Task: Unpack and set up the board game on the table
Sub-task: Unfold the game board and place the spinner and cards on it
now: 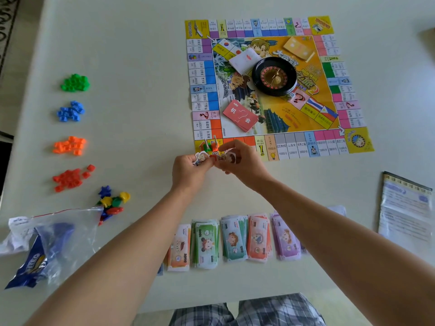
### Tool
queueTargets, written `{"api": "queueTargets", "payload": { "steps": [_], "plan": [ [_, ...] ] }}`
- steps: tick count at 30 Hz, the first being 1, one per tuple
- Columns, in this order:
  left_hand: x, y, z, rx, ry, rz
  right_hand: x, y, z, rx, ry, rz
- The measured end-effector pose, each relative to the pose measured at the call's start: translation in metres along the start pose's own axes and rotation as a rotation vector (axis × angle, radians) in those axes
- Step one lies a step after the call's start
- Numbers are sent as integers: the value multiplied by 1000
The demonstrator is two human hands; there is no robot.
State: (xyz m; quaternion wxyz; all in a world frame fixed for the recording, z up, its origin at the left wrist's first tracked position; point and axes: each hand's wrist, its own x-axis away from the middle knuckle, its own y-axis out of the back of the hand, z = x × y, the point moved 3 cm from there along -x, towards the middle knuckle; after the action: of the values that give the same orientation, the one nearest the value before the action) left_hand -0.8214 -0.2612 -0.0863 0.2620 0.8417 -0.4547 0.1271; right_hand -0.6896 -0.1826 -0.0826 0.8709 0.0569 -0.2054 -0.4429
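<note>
Since the pawns belong on the board's [204, 74] lower-left start corner, I keep both hands mid-frame just below it. My left hand [188, 171] pinches one character pawn [200, 158] in curled fingers, and my right hand [243, 165] pinches another pawn [227, 158], near the standing pieces [210, 145].

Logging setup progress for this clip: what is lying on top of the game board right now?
On the board: roulette wheel, red card stack, white card stack, yellow card stack, a die, and pawn stands at the near corner. The artwork beneath them is covered.
</note>
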Motion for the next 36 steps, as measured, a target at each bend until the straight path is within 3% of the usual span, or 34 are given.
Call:
{"api": "queueTargets", "payload": {
  "steps": [5, 12, 17, 21, 29, 36],
  "plan": [
    [2, -4, -1, 111, 121, 26, 1, 5, 1, 37, 74, -36],
    [3, -10, 1, 111, 140, 79, 2, 5, -3, 121, 59, -51],
    [-1, -7, 4, 159, 176, 47, -1, 7, 1, 90, 87, 4],
    [-3, -8, 3, 222, 202, 97, -2, 11, 1, -80, 52, 16],
    [4, -8, 3, 187, 165, 242, -4, 7, -11, 115, 84, -6],
    [-1, 10, 5, -40, 50, 75, -17, 2, -14, 377, 193, -118]
  ]
}}
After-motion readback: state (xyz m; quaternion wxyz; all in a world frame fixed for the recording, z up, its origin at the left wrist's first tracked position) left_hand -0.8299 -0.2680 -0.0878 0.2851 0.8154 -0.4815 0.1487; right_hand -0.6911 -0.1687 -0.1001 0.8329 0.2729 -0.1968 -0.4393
